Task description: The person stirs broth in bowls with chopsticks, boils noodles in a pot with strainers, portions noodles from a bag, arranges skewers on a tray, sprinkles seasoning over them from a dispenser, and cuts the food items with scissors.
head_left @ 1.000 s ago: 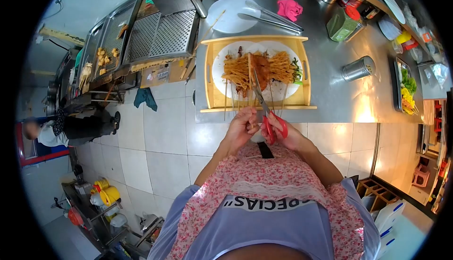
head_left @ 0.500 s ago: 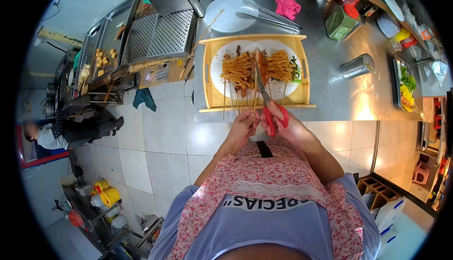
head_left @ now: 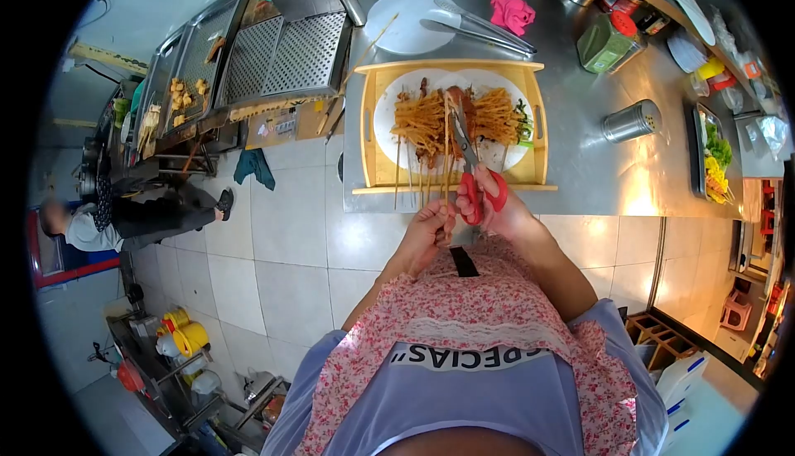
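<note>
My left hand [head_left: 425, 231] grips a wooden skewer [head_left: 447, 176] by its lower end, just off the counter's front edge. The skewer runs up over the tray. My right hand [head_left: 505, 214] is closed round the red handles of scissors [head_left: 466, 151], whose blades reach over the food beside that skewer. Below them, the light wooden tray [head_left: 370, 176] bears white round plates [head_left: 385, 133]. Fried golden enoki-like bundles [head_left: 418, 120] on skewers lie left, with a similar bundle [head_left: 494, 116] right and browned pieces between. Some green vegetable [head_left: 523, 125] shows at the right.
Behind the tray are a white round board [head_left: 397, 29], metal tongs [head_left: 489, 29] and a pink cloth [head_left: 512, 14]. A green-filled jar [head_left: 603, 42], a metal shaker [head_left: 631, 120] and a black tray [head_left: 700, 170] stand right. Perforated trays [head_left: 286, 54] lie left; a person [head_left: 141, 220] stands beyond.
My left hand has drawn slightly toward me with the skewer, and my right hand has moved slightly up with the scissors. The person at the left has shifted a foot.
</note>
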`<state>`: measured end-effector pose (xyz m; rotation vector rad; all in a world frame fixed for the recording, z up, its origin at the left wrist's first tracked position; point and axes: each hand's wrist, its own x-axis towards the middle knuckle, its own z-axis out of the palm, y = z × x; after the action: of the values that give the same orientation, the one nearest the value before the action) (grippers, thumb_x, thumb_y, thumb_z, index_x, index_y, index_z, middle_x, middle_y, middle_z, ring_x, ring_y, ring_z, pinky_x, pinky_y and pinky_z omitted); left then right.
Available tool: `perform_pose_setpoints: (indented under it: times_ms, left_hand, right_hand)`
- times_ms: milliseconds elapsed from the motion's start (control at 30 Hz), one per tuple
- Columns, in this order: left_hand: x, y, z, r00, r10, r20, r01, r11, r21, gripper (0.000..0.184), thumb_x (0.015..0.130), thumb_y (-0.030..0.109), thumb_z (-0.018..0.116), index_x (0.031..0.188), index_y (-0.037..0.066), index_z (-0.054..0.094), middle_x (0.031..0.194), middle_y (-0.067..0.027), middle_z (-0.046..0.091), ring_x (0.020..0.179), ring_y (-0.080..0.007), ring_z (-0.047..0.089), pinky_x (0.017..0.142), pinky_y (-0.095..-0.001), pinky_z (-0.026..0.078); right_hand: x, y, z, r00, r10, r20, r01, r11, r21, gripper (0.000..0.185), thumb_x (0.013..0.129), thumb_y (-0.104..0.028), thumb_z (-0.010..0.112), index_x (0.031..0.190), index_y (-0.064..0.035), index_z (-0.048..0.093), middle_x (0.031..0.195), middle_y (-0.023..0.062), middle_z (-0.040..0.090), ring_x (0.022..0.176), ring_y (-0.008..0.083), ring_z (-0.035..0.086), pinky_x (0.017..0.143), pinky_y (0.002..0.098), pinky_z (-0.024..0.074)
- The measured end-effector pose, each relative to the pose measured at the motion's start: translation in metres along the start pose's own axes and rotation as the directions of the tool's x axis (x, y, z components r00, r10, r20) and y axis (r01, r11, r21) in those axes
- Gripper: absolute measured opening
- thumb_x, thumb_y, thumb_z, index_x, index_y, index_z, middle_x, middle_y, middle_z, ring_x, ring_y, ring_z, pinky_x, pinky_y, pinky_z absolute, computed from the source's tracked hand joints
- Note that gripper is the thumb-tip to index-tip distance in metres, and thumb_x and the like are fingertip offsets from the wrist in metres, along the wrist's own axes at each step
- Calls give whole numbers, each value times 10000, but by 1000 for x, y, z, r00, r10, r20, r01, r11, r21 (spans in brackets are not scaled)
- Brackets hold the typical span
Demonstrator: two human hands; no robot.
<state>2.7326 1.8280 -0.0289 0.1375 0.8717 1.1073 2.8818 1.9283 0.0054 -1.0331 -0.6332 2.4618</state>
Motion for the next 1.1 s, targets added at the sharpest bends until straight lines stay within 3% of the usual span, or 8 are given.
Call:
perform_pose_setpoints:
  times_ms: [267,467,567,633,700,733,800,1100]
  left_hand:
    - [-8,7,-3,999,-6,-47,5,1000,-24,146,947,192,493,867,84,548,609,26,426,501,-58,307,467,-198,254]
    - [-26,21,-13,985,47,-164,-16,983,185,152,949,162,463,852,87,553,601,38,410,476,-39,280,430,-188,208]
    - [-25,27,-19,982,88,-167,-34,953,302,177,951,172,456,828,94,557,600,42,414,492,-31,290,434,-190,203]
    - [-22,31,-21,982,91,-165,-28,935,353,195,956,184,453,825,93,565,605,43,426,501,-33,310,446,-191,219]
    - [-18,34,-21,977,118,-176,-39,918,395,200,957,186,452,827,92,570,608,43,430,507,-34,320,449,-191,230]
    - [-18,34,-20,975,128,-181,-42,907,419,202,958,188,451,828,92,572,610,43,432,509,-35,325,451,-191,236]
    - [-21,37,-14,971,139,-197,-35,889,457,212,959,178,443,828,76,574,613,42,427,545,-49,348,492,-201,271]
    - [-22,27,-16,956,244,-163,-115,821,559,218,955,137,415,810,53,554,632,34,421,598,-58,369,559,-205,303]
  right_hand:
    - [4,-9,-5,993,107,-52,-114,982,-150,471,876,-569,491,853,-105,567,709,24,573,623,132,548,556,271,427]
    - [1,-5,-20,968,211,133,-184,964,-190,485,883,-565,480,921,-86,549,767,46,600,644,144,561,590,271,451]
    - [-34,-23,-23,957,288,40,-258,904,-342,494,849,-578,531,938,-93,554,761,42,593,650,151,564,589,282,460]
    - [-47,-50,-42,977,183,-110,-203,640,-741,514,809,-570,592,968,-83,555,757,53,592,660,172,574,604,306,475]
    - [-55,-94,-35,975,-31,-221,-216,115,-970,556,758,-550,659,981,-51,558,781,89,610,715,219,602,631,345,493]
    - [-58,-122,-22,956,-184,-227,-264,-212,-941,585,726,-535,695,980,-25,562,807,120,628,765,256,627,649,371,504]
    - [-53,-151,-20,904,-416,-100,-316,-494,-810,572,714,-482,713,990,-6,556,862,166,641,872,319,622,731,401,501]
    - [-10,-196,3,974,-206,95,-133,-857,-498,408,680,-247,739,969,-2,587,870,157,653,912,308,621,788,376,488]
